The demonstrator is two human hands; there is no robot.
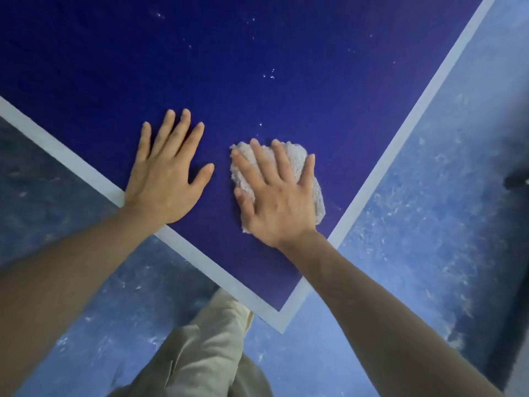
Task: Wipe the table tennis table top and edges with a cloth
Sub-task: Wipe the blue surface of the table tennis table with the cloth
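The dark blue table tennis table (257,67) fills the upper view, its white-lined corner (282,322) pointing toward me. A fluffy white cloth (297,156) lies on the top near that corner. My right hand (274,202) presses flat on the cloth with straight, spread fingers. My left hand (169,170) rests flat on the bare table just left of the cloth, its wrist over the white edge line. Small white specks (269,74) dot the surface beyond the hands.
A mottled blue floor (429,210) lies on both sides of the corner. My leg in beige trousers (200,353) stands just below the corner. A dark object (516,180) shows at the right edge.
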